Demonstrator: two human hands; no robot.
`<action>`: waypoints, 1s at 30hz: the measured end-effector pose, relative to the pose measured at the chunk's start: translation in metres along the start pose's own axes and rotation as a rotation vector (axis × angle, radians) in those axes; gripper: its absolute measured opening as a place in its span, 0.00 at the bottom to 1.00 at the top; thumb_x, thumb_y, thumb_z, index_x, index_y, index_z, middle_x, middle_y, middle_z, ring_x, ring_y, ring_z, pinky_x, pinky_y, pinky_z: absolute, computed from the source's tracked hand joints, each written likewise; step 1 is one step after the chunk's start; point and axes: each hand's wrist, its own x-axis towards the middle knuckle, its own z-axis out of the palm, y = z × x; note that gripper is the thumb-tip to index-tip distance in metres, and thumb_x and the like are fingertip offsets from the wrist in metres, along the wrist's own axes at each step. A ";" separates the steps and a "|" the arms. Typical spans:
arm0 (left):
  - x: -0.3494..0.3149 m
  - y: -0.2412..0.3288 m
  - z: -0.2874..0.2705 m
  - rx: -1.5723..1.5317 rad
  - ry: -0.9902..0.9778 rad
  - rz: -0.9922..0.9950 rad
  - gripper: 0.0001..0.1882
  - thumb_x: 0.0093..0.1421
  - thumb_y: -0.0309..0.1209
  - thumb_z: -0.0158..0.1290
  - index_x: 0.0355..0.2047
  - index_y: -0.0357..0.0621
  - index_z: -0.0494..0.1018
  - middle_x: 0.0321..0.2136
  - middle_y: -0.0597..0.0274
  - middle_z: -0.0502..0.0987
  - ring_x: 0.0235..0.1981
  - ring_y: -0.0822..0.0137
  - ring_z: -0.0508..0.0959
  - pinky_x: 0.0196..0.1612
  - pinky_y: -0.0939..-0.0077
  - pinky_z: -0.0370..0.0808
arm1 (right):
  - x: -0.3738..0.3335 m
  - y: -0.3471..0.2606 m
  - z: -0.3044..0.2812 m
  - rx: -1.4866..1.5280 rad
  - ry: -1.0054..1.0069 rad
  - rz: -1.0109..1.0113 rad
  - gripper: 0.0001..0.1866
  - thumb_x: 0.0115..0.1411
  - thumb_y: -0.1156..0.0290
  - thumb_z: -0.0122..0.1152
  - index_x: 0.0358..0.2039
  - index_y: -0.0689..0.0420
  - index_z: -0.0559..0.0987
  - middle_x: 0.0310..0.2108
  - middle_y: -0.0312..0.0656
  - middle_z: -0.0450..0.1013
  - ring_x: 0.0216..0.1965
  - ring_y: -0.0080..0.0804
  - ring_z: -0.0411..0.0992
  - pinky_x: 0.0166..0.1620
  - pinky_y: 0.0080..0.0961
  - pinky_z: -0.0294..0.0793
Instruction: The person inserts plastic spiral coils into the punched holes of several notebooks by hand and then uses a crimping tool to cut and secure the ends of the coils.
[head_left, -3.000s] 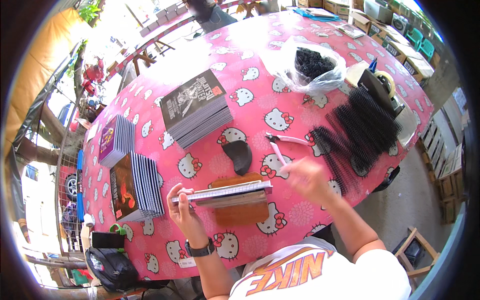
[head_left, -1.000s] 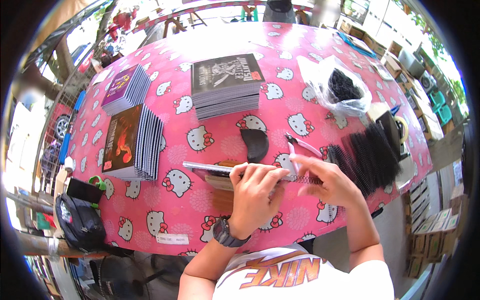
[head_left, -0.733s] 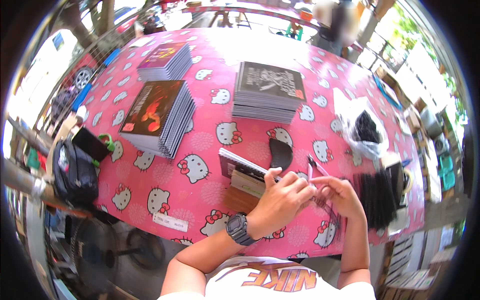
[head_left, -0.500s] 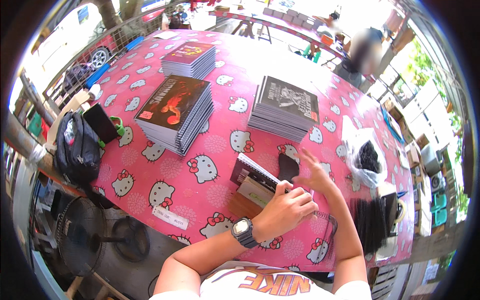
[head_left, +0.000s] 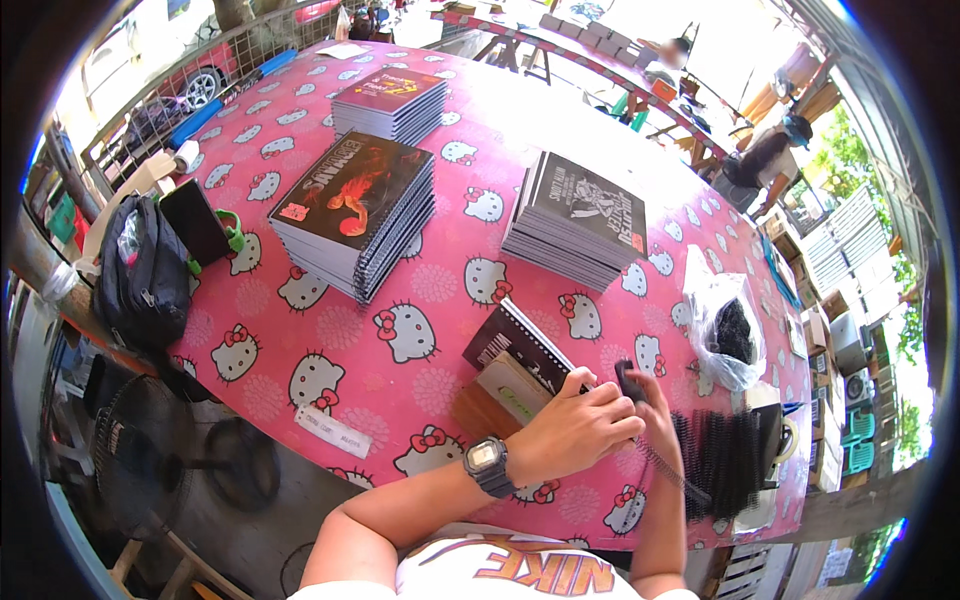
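Hands: my left hand [head_left: 578,432] and right hand [head_left: 655,412] are pinching a black spiral coil [head_left: 668,470] onto the notebook [head_left: 518,350].
Bench: a pink cat-print bench [head_left: 420,300] — it is carrying three book stacks [head_left: 352,215].
Room: open-air, with a black bag [head_left: 145,275] sitting at the left edge.

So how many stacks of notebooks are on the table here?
3: a red-covered stack at centre-left, a purple-covered stack at the far side, and a black-covered stack to the right. None looks hidden.
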 end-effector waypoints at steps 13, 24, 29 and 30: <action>-0.005 0.004 -0.020 -0.085 -0.155 -0.037 0.08 0.53 0.40 0.55 0.30 0.54 0.70 0.27 0.74 0.71 0.36 0.74 0.70 0.47 0.68 0.53 | -0.033 0.024 0.065 -0.969 0.578 -0.153 0.36 0.40 0.56 0.69 0.49 0.55 0.66 0.56 0.52 0.59 0.56 0.48 0.56 0.56 0.46 0.55; 0.002 0.006 -0.025 -0.124 -0.166 -0.040 0.06 0.54 0.37 0.55 0.27 0.53 0.71 0.27 0.75 0.74 0.34 0.73 0.72 0.45 0.67 0.55 | -0.027 0.019 0.053 -0.952 0.483 -0.211 0.39 0.34 0.61 0.73 0.46 0.59 0.65 0.59 0.56 0.54 0.53 0.52 0.57 0.55 0.44 0.57; 0.000 0.009 -0.024 -0.107 -0.154 -0.098 0.04 0.55 0.28 0.51 0.32 0.51 0.72 0.26 0.71 0.75 0.31 0.71 0.73 0.43 0.70 0.57 | -0.028 0.018 0.050 -0.959 0.437 -0.163 0.40 0.33 0.60 0.73 0.48 0.56 0.65 0.60 0.53 0.53 0.56 0.51 0.55 0.55 0.46 0.58; 0.001 0.009 -0.024 -0.160 -0.107 -0.165 0.08 0.54 0.26 0.51 0.35 0.50 0.72 0.27 0.71 0.75 0.31 0.70 0.74 0.43 0.70 0.57 | -0.028 0.017 0.050 -0.959 0.452 -0.155 0.40 0.33 0.60 0.73 0.48 0.56 0.65 0.60 0.53 0.53 0.56 0.51 0.55 0.55 0.46 0.58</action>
